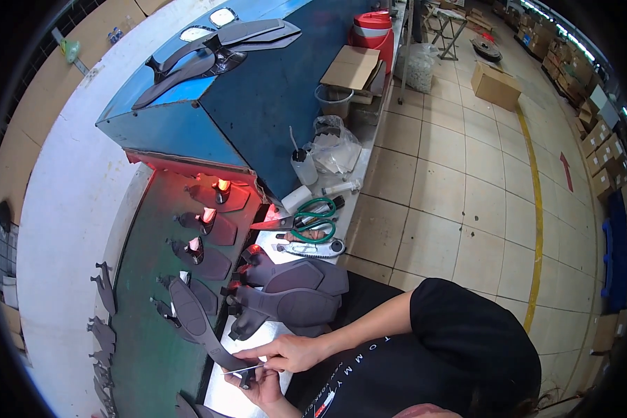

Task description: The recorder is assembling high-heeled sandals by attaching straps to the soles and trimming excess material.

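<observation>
A dark brown shoe sole (193,313) with a black heel lies tilted, its heel end in my left hand (261,388) and its broad forepart reaching over the green conveyor belt. My left fingers are closed around the heel end. My right hand (296,353) is above it, fingers closed on a thin silver metal tool (242,369) that lies across the heel end. The exact kind of tool cannot be made out. Beside my right forearm, several more heeled soles (299,306) are stacked on the white bench top.
Heeled soles (219,230) stand along the green belt (143,279), under a red glow from a blue machine housing (237,125). Green-handled scissors (313,221), a utility knife (310,248) and a white squeeze bottle (303,167) lie or stand beyond the stack. More soles (103,289) line the belt's far edge.
</observation>
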`<state>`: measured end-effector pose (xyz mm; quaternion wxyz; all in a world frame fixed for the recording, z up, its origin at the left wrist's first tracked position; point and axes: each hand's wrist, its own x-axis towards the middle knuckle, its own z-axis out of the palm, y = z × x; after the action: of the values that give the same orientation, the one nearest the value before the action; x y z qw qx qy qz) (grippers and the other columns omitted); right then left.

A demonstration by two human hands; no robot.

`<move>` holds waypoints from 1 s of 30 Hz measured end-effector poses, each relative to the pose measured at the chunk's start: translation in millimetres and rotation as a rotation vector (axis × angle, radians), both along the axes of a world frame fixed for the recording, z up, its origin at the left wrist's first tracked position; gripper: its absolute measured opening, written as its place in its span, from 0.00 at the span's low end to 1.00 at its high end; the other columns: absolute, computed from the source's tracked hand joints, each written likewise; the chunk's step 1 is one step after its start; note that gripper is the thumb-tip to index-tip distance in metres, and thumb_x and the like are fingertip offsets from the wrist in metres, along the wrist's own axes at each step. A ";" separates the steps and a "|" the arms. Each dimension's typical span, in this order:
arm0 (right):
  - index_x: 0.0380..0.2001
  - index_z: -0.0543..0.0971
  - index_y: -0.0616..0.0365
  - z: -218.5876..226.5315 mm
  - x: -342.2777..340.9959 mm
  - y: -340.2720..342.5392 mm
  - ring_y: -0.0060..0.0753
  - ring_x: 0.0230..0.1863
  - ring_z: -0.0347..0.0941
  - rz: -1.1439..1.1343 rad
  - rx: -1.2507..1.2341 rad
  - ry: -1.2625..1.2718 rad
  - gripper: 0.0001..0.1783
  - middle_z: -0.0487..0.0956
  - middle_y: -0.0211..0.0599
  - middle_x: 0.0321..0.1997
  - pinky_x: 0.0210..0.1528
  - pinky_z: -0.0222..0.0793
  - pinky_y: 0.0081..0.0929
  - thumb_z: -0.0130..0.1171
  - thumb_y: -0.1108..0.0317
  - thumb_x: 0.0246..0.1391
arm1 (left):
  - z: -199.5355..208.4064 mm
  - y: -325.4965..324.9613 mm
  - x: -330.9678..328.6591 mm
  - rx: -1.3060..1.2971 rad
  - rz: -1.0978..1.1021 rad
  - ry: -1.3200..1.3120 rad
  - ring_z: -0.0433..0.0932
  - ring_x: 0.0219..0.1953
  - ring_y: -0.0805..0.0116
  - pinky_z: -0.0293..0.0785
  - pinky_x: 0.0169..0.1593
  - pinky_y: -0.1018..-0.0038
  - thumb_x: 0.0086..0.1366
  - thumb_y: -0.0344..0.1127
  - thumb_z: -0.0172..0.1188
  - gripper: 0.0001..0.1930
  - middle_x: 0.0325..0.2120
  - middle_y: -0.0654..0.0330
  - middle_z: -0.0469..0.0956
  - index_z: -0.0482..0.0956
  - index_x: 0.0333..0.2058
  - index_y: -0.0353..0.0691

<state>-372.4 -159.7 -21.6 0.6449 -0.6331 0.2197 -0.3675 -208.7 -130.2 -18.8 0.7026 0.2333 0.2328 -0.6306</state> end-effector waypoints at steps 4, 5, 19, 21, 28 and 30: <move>0.61 0.67 0.47 -3.0 2.0 0.3 0.22 0.34 0.77 0.006 0.120 -0.095 0.30 0.81 0.35 0.34 0.41 0.69 0.22 0.45 0.79 0.55 | -19.6 3.0 9.3 -0.018 -0.033 0.097 0.64 0.15 0.79 0.47 0.16 0.84 0.53 0.47 0.68 0.17 0.28 0.64 0.80 0.79 0.36 0.42; 0.59 0.70 0.51 1.3 -1.5 -0.8 0.22 0.36 0.77 0.003 0.128 -0.069 0.27 0.82 0.36 0.35 0.43 0.69 0.21 0.46 0.79 0.55 | -28.6 5.6 14.5 -0.016 -0.034 0.098 0.64 0.15 0.79 0.47 0.16 0.84 0.53 0.47 0.68 0.17 0.28 0.64 0.80 0.79 0.36 0.42; 0.69 0.43 0.52 5.0 -32.1 -15.5 0.15 0.15 0.60 0.288 0.685 -0.139 0.36 0.71 0.32 0.22 0.17 0.55 0.14 0.46 0.71 0.63 | 8.3 -20.1 -16.3 0.081 -0.107 -1.026 0.72 0.20 0.79 0.62 0.19 0.82 0.68 0.54 0.49 0.23 0.21 0.64 0.76 0.78 0.30 0.38; 0.69 0.41 0.51 7.7 -21.4 -4.9 0.16 0.16 0.60 0.279 0.714 -0.110 0.38 0.71 0.33 0.22 0.17 0.55 0.13 0.47 0.71 0.62 | 6.9 -21.8 -23.4 0.007 0.067 -1.163 0.71 0.20 0.79 0.66 0.25 0.82 0.69 0.57 0.46 0.29 0.19 0.63 0.77 0.77 0.23 0.36; 0.64 0.57 0.56 14.5 -7.7 0.0 0.15 0.16 0.57 0.205 0.934 -0.176 0.28 0.68 0.30 0.22 0.17 0.53 0.13 0.47 0.70 0.62 | -0.2 -8.7 -13.3 -0.031 0.099 -1.258 0.71 0.19 0.79 0.67 0.27 0.82 0.68 0.58 0.45 0.32 0.17 0.61 0.77 0.76 0.20 0.34; 0.59 0.65 0.58 9.5 -12.9 -6.5 0.15 0.15 0.57 0.215 1.016 -0.261 0.22 0.68 0.30 0.22 0.17 0.53 0.12 0.48 0.69 0.61 | 5.1 -6.8 -15.0 -0.038 0.090 -1.239 0.71 0.18 0.78 0.67 0.26 0.82 0.67 0.60 0.44 0.32 0.16 0.61 0.76 0.75 0.18 0.35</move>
<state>-385.3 -166.2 -12.1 0.9260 -0.2091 0.2220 -0.2224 -223.6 -137.0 -13.6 0.7373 0.5333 -0.2197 -0.3518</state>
